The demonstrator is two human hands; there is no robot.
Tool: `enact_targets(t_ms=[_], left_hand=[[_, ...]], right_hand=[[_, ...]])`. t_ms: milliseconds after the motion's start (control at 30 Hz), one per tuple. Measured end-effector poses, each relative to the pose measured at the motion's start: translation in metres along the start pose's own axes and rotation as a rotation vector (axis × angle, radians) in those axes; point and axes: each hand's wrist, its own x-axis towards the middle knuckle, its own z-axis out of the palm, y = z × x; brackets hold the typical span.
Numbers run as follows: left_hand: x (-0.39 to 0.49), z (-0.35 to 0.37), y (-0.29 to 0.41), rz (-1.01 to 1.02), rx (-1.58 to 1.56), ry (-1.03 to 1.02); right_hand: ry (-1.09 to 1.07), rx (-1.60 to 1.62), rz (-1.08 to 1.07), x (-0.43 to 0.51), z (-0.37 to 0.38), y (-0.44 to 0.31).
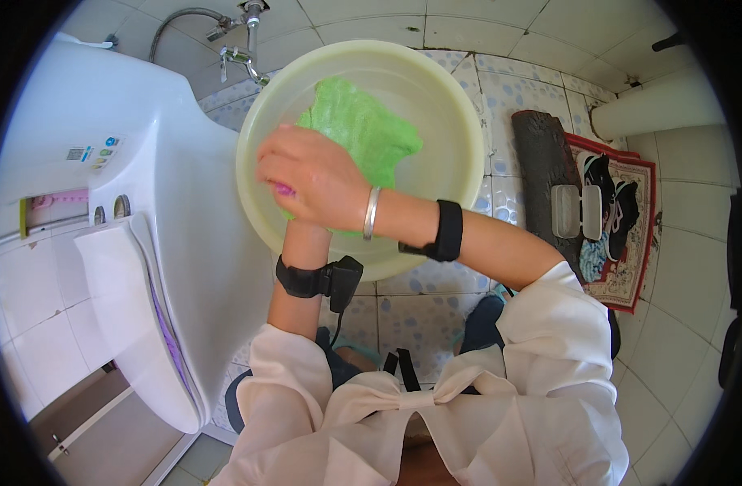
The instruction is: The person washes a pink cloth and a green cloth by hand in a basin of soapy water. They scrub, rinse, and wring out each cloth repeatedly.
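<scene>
A pale yellow round basin (462, 103) stands on the tiled floor with a wet-looking green cloth (371, 133) spread inside it. Over the basin's left part, my right hand (313, 173) reaches across with curled fingers and covers most of my left hand (308, 231), of which mainly the wrist end shows. A small bright pink thing (284, 189) shows at my right hand; which hand holds it cannot be told. Part of the green cloth lies behind and below the hands. Neither hand's fingertips can be seen clearly.
A white toilet-like ceramic fixture (182, 182) fills the left side. A metal tap (240, 58) with a hose sticks out of the wall near the basin. At right lie a rolled dark mat (541, 152), an open plastic box (566, 212), shoes (620, 212) and a red-bordered rug (641, 243).
</scene>
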Motion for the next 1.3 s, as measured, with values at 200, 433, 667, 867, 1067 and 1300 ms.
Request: enact_targets(t_ms=[200,433,667,867,1067,1300], left_hand=[[0.003,0.002,-0.004,0.029,-0.028,0.006],[0.002,0.005,-0.010,0.082,-0.029,0.013],[-0.006,0.024,-0.040,0.463,0.409,-0.053],[0.007,0.030,-0.058,0.807,0.586,-0.006],[0.018,0.016,-0.067,1.009,0.690,0.024],[-0.010,0.013,-0.067,0.972,0.792,-0.059]], right_hand=[[0.097,-0.102,0.461,0.015,-0.019,0.029],[-0.093,-0.059,0.101,0.003,-0.013,0.007],[-0.024,0.369,0.891,-0.011,-0.125,0.076],[-0.252,0.660,1.041,-0.054,-0.130,0.049],[-0.275,0.679,1.155,-0.035,-0.147,0.044],[-0.323,0.703,0.929,0.066,-0.194,0.036]])
